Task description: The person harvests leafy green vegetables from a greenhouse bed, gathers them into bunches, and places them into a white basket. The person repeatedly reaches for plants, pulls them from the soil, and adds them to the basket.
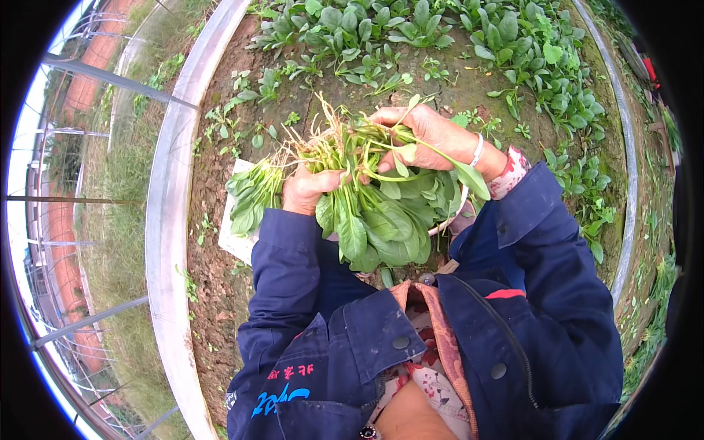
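Note:
My left hand (314, 187) is closed around the stems of a bunch of spinach (385, 225). Its broad green leaves hang towards my lap, and its pale roots (324, 129) point away from me. At the root end, my right hand (426, 135) pinches several stems between thumb and fingers. A loose spinach leaf (472, 179) on a long stem sticks out below that hand. To the left of my left hand, more spinach (250, 195) lies over a white sheet or container (234, 242). The hands and leaves hide part of a pale curved rim (448, 223).
Spinach plants (352, 27) grow in the soil bed ahead and along the right (555, 82). A pale plastic-like strip (170, 165) edges the bed on the left, with metal frame bars (118, 80) beyond it. A grey pipe or hose (624, 137) runs along the right.

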Motion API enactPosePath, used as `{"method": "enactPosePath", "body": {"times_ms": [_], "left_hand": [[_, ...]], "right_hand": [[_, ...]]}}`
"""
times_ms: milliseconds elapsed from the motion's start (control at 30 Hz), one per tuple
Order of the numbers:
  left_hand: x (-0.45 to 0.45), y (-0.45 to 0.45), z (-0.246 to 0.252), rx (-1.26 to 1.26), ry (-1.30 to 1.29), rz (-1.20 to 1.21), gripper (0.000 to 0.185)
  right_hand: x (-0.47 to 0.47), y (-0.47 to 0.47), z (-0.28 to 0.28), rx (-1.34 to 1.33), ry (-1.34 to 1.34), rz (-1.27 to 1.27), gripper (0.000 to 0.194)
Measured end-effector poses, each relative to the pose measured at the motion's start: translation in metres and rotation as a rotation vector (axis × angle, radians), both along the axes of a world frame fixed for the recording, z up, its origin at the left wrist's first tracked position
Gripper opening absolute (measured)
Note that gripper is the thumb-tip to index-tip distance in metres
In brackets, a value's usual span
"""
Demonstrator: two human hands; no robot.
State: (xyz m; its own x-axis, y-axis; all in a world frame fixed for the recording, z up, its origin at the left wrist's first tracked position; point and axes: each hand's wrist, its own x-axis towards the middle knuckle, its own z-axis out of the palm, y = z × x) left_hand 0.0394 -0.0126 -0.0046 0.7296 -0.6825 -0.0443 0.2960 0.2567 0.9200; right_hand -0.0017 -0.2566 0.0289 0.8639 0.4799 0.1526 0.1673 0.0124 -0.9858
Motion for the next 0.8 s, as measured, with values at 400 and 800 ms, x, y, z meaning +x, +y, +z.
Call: {"method": "enactPosePath", "body": {"times_ms": [400,800], "left_hand": [[0.007,-0.011,0.019,-0.067,-0.019,0.098,0.065],[0.008,-0.016,0.011,-0.02,0.01,0.04,0.045]], "right_hand": [[0.022,-0.01,-0.029,-0.007,0.045,-0.494,0.034],[0.025,0.012,-0.039,0.098,-0.046,-0.406,0.039]]}}
